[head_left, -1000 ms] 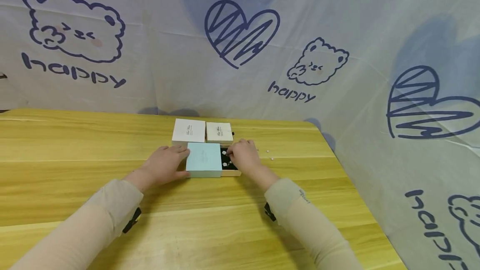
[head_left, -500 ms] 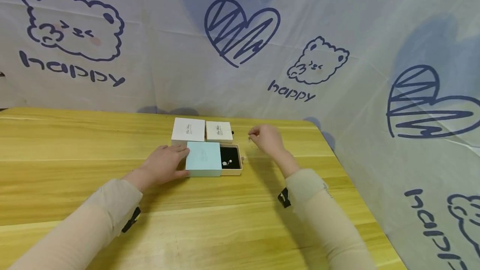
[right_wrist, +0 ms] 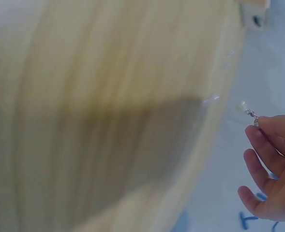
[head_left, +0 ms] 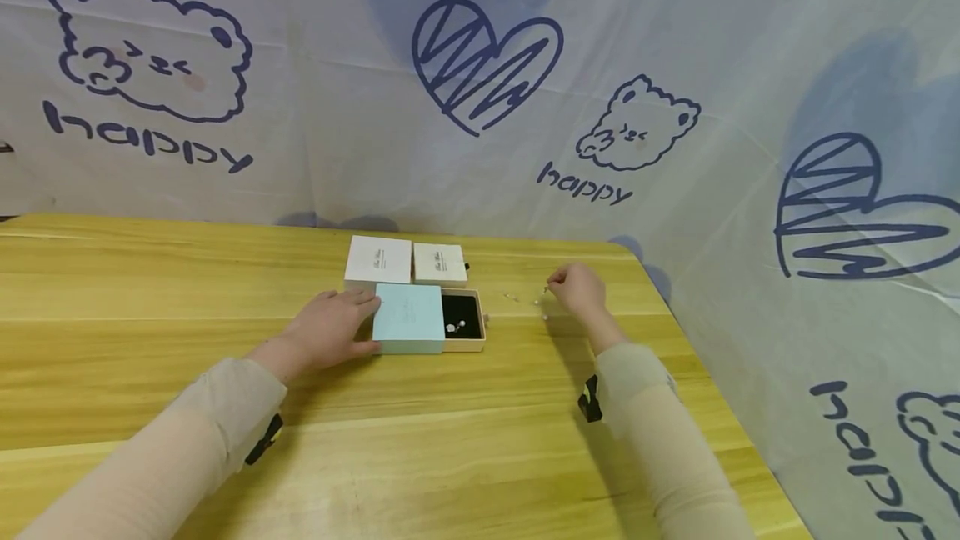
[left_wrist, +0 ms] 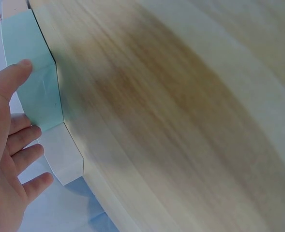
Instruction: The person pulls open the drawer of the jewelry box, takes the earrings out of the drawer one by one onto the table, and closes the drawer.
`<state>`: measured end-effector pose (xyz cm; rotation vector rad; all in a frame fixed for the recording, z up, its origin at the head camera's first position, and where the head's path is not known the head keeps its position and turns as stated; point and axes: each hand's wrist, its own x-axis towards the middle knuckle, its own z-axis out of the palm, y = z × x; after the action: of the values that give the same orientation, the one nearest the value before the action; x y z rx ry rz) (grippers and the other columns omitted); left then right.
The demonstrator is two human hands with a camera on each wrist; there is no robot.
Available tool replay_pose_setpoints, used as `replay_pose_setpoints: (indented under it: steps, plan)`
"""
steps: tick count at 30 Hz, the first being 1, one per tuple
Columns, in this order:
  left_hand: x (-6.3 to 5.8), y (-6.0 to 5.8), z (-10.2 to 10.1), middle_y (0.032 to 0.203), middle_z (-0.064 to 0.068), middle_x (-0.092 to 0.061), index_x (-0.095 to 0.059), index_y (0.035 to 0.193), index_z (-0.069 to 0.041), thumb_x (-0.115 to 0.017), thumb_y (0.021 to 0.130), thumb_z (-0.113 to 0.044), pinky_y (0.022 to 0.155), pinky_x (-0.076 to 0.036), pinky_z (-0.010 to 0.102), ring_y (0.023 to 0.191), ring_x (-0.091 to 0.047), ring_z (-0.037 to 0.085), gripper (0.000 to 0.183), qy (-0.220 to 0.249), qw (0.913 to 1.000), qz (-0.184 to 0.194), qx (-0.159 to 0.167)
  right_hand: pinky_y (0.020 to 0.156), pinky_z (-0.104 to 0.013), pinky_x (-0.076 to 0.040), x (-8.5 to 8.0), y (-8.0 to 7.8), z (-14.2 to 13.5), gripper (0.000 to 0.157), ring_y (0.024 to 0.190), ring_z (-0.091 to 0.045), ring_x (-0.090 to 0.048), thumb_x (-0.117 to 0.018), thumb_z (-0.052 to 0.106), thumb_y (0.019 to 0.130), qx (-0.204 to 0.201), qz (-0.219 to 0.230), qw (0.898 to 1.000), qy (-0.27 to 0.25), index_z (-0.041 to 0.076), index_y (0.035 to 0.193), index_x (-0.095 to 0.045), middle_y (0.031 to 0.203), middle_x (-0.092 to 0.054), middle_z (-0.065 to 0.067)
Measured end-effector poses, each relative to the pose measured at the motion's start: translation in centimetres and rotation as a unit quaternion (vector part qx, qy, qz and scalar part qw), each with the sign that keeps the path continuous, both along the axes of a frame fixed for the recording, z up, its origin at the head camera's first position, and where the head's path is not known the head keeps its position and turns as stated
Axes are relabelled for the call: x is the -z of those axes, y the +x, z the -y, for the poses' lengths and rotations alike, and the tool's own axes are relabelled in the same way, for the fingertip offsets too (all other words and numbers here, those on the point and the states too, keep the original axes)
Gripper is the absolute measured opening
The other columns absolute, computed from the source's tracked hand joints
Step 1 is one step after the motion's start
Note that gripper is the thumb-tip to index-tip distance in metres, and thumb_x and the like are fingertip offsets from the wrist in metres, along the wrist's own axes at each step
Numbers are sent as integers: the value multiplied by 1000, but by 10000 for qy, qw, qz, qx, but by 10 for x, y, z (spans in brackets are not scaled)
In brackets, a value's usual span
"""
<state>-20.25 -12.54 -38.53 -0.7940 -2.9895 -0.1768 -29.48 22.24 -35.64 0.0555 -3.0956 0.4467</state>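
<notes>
My left hand (head_left: 330, 327) rests against the left end of a light blue jewellery box (head_left: 408, 319), thumb toward the front corner and fingers toward the back; they look nearly straight in the left wrist view. From the box's right side a drawer (head_left: 482, 307) with a black lining sticks out, and small pearl jewellery (head_left: 452, 327) lies in it. To the right of the box my right hand (head_left: 583, 294) pinches an earring (right_wrist: 249, 112) between thumb and index finger. A pearl hangs from it, and the other fingers are loosely bent. Small pearl pieces (head_left: 545, 317) lie just below that hand on the table.
Behind the blue box stand a larger white box (head_left: 378, 259) and a smaller white box (head_left: 439, 263) with a dark tab. The wooden table (head_left: 360, 457) ends at a white cloth (head_left: 337, 65) printed with bears and hearts, behind and to the right.
My right hand has lifted an earring out of the drawer and moved right, over the pieces on the table. One earring fewer lies in the drawer. The left hand has not moved.
</notes>
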Motion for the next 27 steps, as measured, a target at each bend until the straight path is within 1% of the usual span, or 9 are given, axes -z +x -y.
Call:
replay_pose_setpoints:
  steps: [4, 7, 8, 12, 16, 20, 23, 25, 27]
  plan:
    - [-1, 1, -1, 136, 22, -50, -52, 130, 5, -65, 85, -41, 102, -39, 55, 127, -46, 38, 66, -2, 10000, -11, 39, 102, -53, -38, 11, -1, -13, 23, 105, -31, -62, -55, 15, 92, 286, 234, 9993, -64, 6, 105, -71, 111, -69, -12]
    - [0, 1, -2, 136, 22, -50, -52, 130, 4, -65, 85, -42, 101, -39, 55, 127, -46, 38, 66, -17, 10000, -11, 54, 106, -59, -29, 20, -2, -23, 24, 108, -32, -60, -54, 14, 92, 445, 340, 9983, -128, 5, 105, -71, 113, -68, -12]
    - [0, 1, -2, 136, 22, -50, -52, 130, 4, -65, 85, -42, 101, -39, 55, 127, -46, 37, 66, -18, 10000, -10, 55, 106, -60, -28, 23, -3, -26, 24, 109, -32, -59, -53, 15, 91, 478, 356, 9982, -90, 6, 105, -71, 113, -68, -12]
    - [0, 0, -2, 136, 22, -50, -52, 130, 4, -65, 85, -42, 102, -39, 55, 127, -46, 37, 66, -17, 10000, -25, 15, 102, -60, -33, 30, -4, -33, 22, 107, -33, -60, -55, 16, 91, 559, 392, 9977, 6, 7, 103, -72, 111, -69, -12]
    - [0, 0, -1, 135, 22, -51, -52, 129, 4, -65, 84, -41, 102, -39, 54, 126, -47, 37, 66, -5, 10000, -38, -27, 100, -59, -35, 30, -4, -34, 21, 105, -32, -60, -56, 16, 90, 586, 431, 9973, 86, 8, 100, -73, 109, -69, -11]
    - [-1, 0, -1, 136, 21, -51, -52, 130, 4, -65, 84, -42, 102, -39, 55, 126, -47, 37, 66, -19, 10000, -25, -28, 97, -58, -37, 29, -4, -33, 21, 102, -32, -62, -55, 15, 89, 512, 442, 9974, 239, 9, 95, -74, 105, -71, -10]
    - [-1, 0, 0, 136, 21, -50, -51, 130, 4, -65, 85, -42, 102, -39, 55, 127, -47, 37, 66, -39, 10000, -18, -26, 99, -61, -36, 27, -4, -33, 22, 94, -31, -62, -51, 12, 89, 435, 425, 9977, 305, 7, 89, -73, 98, -71, -10]
    - [-1, 0, 0, 136, 21, -50, -51, 130, 4, -65, 84, -43, 102, -39, 55, 127, -47, 37, 67, -57, 10000, -33, -19, 101, -62, -34, 21, -4, -31, 24, 91, -30, -63, -49, 12, 90, 396, 364, 9982, 275, 7, 88, -72, 96, -71, -10]
    - [-1, 0, -1, 136, 21, -50, -52, 130, 4, -65, 84, -43, 102, -39, 55, 127, -47, 37, 67, -44, 10000, -44, -20, 100, -59, -37, 14, -4, -29, 25, 91, -29, -63, -48, 13, 92, 350, 268, 9987, 254, 7, 92, -72, 99, -71, -11]
